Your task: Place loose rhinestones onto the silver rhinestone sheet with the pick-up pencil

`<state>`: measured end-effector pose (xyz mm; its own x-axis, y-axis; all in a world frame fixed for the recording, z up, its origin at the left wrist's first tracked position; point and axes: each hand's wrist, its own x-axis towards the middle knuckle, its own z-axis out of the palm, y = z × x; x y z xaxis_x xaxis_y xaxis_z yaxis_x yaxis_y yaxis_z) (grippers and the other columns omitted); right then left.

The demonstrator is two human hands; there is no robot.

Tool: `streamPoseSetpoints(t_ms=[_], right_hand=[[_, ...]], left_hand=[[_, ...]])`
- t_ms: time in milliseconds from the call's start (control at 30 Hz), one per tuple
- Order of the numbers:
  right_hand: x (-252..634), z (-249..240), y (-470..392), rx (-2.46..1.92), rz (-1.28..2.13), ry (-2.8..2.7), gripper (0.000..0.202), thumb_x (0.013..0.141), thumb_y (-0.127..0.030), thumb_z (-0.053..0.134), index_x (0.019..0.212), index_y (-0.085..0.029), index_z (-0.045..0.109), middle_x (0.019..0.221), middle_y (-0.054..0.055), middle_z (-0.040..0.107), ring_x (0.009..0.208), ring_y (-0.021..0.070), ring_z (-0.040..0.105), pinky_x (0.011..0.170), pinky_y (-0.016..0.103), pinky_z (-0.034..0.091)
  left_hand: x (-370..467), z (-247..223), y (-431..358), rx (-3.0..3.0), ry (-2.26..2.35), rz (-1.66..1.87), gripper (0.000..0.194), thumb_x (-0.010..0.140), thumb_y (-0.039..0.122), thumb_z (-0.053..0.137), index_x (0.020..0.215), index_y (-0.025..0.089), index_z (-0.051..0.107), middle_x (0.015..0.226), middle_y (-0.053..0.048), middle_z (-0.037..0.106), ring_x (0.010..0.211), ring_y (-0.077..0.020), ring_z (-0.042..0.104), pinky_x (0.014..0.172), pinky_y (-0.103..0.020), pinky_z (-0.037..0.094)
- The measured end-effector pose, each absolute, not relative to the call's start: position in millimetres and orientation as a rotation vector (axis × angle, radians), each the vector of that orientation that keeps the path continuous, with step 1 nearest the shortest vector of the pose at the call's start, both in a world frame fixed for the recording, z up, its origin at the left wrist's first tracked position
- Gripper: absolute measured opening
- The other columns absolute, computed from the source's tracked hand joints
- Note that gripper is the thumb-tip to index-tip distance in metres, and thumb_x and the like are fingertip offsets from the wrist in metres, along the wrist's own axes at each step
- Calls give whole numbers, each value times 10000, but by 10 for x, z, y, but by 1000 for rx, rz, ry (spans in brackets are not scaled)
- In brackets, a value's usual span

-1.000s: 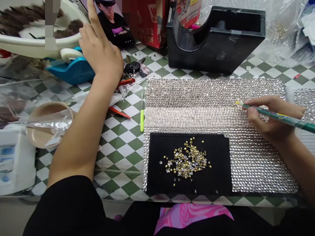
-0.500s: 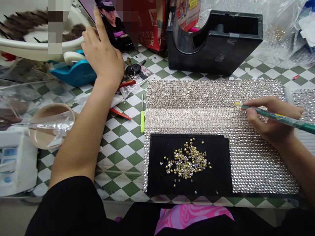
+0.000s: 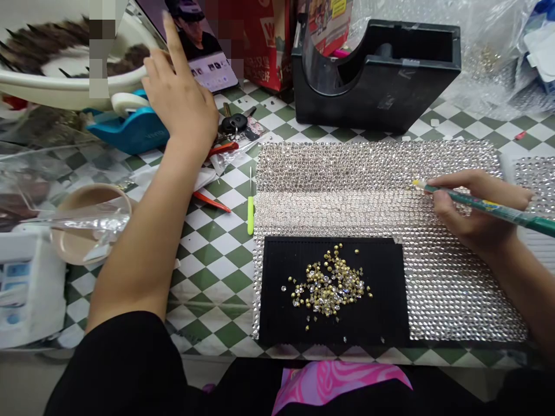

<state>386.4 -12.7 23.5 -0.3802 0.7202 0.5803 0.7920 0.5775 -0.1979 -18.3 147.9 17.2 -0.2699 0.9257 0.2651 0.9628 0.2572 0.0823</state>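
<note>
My left hand (image 3: 182, 95) is open and empty, its index finger stretched over the lit screen of a tablet or phone (image 3: 212, 58) propped at the back. Whether the fingertip touches the glass I cannot tell. In my right hand (image 3: 479, 214) a green pencil (image 3: 494, 209) with a yellow tip is gripped between thumb and fingers. Its tip points at a sheet of rows of clear rhinestones (image 3: 347, 167), on or just above it. Over the sheet's lower left lies a black ridged tray (image 3: 277, 318), bearing a pile of loose gold-backed rhinestones (image 3: 332, 289).
A black tape dispenser (image 3: 373, 92) stands behind the sheet, beside a red paper bag (image 3: 269, 46). Around my left arm are a blue tape dispenser (image 3: 130, 130), keys (image 3: 234, 122), red-handled tweezers (image 3: 212, 201), a green-handled pick (image 3: 250, 215) and a beige bowl (image 3: 65, 202).
The picture on the screen has changed: the figure now sits higher, with a pale area of small icons below. Both hands stay nearly in place.
</note>
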Motion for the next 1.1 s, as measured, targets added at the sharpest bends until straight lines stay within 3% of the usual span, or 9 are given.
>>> streamPoseSetpoints(t_ms=[100,300,467,633,800,967,1100], right_hand=[[3867,237,-128,-1204,-147,-2183,98,828,-147,608,905,-163,667,819,-14,707,674,66,642,586,174,471],[3872,235,-126,-1218,-150,-2179,100,830,-173,595,894,-171,672,819,-16,710,671,87,654,570,198,482],[3869,233,-130,-1232,-170,-2179,93,840,-202,595,882,-178,675,807,-19,710,661,97,661,558,209,486],[3870,230,-130,-1221,-176,-2173,89,841,-198,599,882,-174,674,792,-19,705,658,95,656,558,204,474],[3876,227,-134,-1218,-153,-2179,97,831,-176,609,897,-158,678,817,-6,710,679,87,654,587,192,474],[3882,227,-134,-1217,-201,-2173,81,840,-187,607,883,-167,673,789,-18,703,652,76,645,563,182,464],[3881,235,-129,-1219,-191,-2172,87,844,-205,597,874,-177,673,783,-25,705,645,85,653,549,191,474]], left_hand=[[-173,172,1480,-1734,-2355,-267,897,798,-99,383,1594,164,61,1449,-124,406,1312,-315,393,1100,-490,355],[-190,177,1409,-1731,-2322,-557,824,798,-94,331,1573,86,116,1302,-101,559,1162,-229,504,1064,-337,385],[-190,193,1349,-1776,-2412,-431,808,826,-68,349,1571,33,52,1344,-146,536,1245,-262,494,1096,-376,377],[-223,167,1351,-1894,-2377,-365,802,843,15,427,1583,138,144,1430,-118,454,1346,-295,395,1140,-455,336],[-276,124,1362,-1957,-2367,-431,744,900,158,456,1581,214,160,1454,-88,414,1354,-290,359,1140,-455,312],[-257,130,1358,-1900,-2368,-341,769,854,40,416,1567,97,133,1413,-141,460,1342,-298,399,1125,-467,338],[-252,148,1343,-1935,-2363,-375,722,906,106,417,1575,178,155,1449,-107,432,1360,-278,381,1143,-429,321]])
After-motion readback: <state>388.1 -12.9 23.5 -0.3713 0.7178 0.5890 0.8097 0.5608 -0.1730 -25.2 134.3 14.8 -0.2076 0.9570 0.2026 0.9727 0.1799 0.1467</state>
